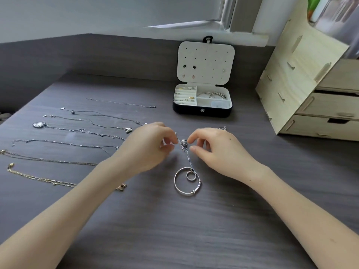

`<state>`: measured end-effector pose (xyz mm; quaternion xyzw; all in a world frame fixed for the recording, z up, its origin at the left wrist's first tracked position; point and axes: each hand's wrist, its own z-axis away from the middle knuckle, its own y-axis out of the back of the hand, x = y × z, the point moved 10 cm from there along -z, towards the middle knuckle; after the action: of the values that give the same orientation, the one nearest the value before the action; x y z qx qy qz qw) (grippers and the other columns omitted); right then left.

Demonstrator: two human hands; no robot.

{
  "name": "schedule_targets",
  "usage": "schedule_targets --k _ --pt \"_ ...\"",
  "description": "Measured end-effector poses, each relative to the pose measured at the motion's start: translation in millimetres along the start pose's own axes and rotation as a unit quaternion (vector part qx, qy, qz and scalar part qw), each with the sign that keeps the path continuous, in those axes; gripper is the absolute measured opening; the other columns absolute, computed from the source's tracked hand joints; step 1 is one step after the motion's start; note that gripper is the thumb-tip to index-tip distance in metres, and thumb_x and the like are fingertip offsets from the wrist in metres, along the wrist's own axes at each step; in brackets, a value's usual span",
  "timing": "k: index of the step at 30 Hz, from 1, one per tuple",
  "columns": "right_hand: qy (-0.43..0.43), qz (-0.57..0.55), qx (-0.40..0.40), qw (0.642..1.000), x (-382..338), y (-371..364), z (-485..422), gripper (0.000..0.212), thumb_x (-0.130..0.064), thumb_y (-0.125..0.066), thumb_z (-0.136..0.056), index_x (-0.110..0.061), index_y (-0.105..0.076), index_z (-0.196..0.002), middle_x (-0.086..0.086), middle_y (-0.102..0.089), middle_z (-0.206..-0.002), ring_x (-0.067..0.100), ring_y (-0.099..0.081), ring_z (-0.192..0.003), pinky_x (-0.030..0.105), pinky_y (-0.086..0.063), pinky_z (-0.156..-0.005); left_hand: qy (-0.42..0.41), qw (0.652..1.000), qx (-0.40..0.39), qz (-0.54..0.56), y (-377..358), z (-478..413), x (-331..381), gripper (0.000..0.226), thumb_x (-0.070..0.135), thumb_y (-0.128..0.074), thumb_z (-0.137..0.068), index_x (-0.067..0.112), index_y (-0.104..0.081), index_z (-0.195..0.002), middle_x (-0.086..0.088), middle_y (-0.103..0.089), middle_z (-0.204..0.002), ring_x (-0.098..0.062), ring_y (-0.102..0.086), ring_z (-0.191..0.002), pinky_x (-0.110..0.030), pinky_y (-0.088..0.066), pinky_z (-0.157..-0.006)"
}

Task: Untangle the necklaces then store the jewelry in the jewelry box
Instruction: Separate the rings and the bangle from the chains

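Seven straightened necklaces (81,130) lie in tidy rows across the left of the dark table (252,200), so from the head view most of the untangling looks done. One tangle is left in the middle: a beaded chain (184,142) threaded through a bangle (174,180) and a small ring (186,175), all on the tabletop. The left hand (149,146) has its fingers curled in and appears to pinch the chain's upper end. The right hand (215,150) hovers with forefinger and thumb bent just beside the bead, and whether they grip it cannot be told. Beyond, the jewelry box (202,112) stands open with earrings and a bracelet (215,94) inside, yet no necklace is in it. Storing seems wholly ahead.
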<state>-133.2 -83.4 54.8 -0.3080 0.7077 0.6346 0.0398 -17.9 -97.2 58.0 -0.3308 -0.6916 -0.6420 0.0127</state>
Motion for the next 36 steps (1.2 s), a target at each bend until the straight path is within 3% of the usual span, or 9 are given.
schedule_targets --k 5,8,13,18,20,24,30,36 --pt "-0.019 0.011 -0.011 1.0 -0.6 -10.9 -14.5 0.023 -0.038 -0.061 -0.087 -0.027 -0.06 -0.107 -0.009 -0.056 -0.082 0.008 -0.044 -0.076 0.028 -0.034 -0.069 0.008 0.999 -0.02 -0.023 -15.3 -15.3 -3.0 0.018 0.022 -0.066 -0.084 0.022 -0.068 -0.102 0.004 -0.049 -0.09 -0.017 -0.052 -0.079 -0.028 -0.042 -0.074" --pt "-0.029 0.013 -0.013 0.999 3.7 -13.7 -17.7 0.014 -0.033 -0.062 -0.087 -0.024 -0.061 -0.098 -0.011 -0.054 -0.081 0.009 -0.044 -0.075 0.028 -0.034 -0.068 0.012 0.999 -0.04 -0.005 -17.6 -20.0 -5.3 0.014 0.021 -0.068 -0.083 0.023 -0.068 -0.096 0.002 -0.052 -0.09 -0.019 -0.055 -0.083 -0.028 -0.043 -0.075" --pt "-0.067 -0.023 0.008 0.997 22.9 -4.6 -12.0 0.006 -0.028 -0.063 -0.087 -0.024 -0.06 -0.088 -0.014 -0.054 -0.072 0.004 -0.045 -0.066 0.027 -0.036 -0.069 -0.01 0.997 -0.079 -0.01 -24.7 -24.9 -3.3 0.005 0.019 -0.063 -0.088 0.023 -0.064 -0.087 0.001 -0.048 -0.092 -0.015 -0.049 -0.077 -0.022 -0.032 -0.066" --pt "-0.069 0.002 0.037 0.997 27.3 2.6 -7.9 0.009 -0.029 -0.063 -0.086 -0.021 -0.063 -0.09 -0.012 -0.055 -0.075 0.007 -0.044 -0.07 0.022 -0.026 -0.064 -0.085 0.989 -0.092 -0.078 -33.6 -24.9 3.5 0.01 0.017 -0.055 -0.093 0.012 -0.063 -0.097 0.004 -0.042 -0.094 -0.024 -0.047 -0.095 -0.019 -0.025 -0.074" --pt "-0.066 0.002 0.048 0.997 26.6 3.3 -8.5 0.009 -0.029 -0.063 -0.086 -0.021 -0.064 -0.09 -0.01 -0.057 -0.077 0.009 -0.045 -0.074 0.023 -0.028 -0.066 -0.1 0.99 -0.087 -0.047 -29.6 -22.1 7.2 0.007 0.014 -0.055 -0.093 0.01 -0.061 -0.095 0.004 -0.045 -0.092 -0.02 -0.047 -0.092 -0.016 -0.026 -0.074" --pt "-0.071 -0.007 0.063 0.995 27.4 1.5 -9.6 0.01 -0.029 -0.064 -0.086 -0.021 -0.065 -0.091 -0.009 -0.06 -0.08 0.01 -0.046 -0.077 0.024 -0.034 -0.073 -0.063 0.989 -0.116 0.067 -15.5 -18.3 10.7 0.007 0.015 -0.053 -0.094 0.021 -0.054 -0.089 0.012 -0.059 -0.089 0.01 -0.049 -0.074 -0.006 -0.035 -0.066" --pt "-0.071 -0.009 0.062 0.995 26.4 -0.1 -9.1 0.015 -0.029 -0.063 -0.087 -0.022 -0.067 -0.1 -0.013 -0.053 -0.078 0.01 -0.046 -0.08 0.028 -0.038 -0.078 -0.061 0.983 -0.142 0.101 -11.9 -22.0 19.7 0.024 0.014 -0.052 -0.094 0.032 -0.047 -0.078 0.013 -0.066 -0.085 -0.003 -0.053 -0.073 -0.016 -0.041 -0.067" --pt "-0.065 -0.024 0.048 0.996 22.6 3.8 -1.5 0.007 -0.024 -0.064 -0.085 -0.021 -0.068 -0.09 -0.008 -0.062 -0.083 0.013 -0.053 -0.08 0.025 -0.036 -0.077 -0.05 0.989 -0.107 0.092 -17.1 -34.5 19.5 0.028 0.011 -0.053 -0.093 0.031 -0.046 -0.075 0.01 -0.061 -0.081 0.005 -0.05 -0.065 -0.008 -0.037 -0.06"
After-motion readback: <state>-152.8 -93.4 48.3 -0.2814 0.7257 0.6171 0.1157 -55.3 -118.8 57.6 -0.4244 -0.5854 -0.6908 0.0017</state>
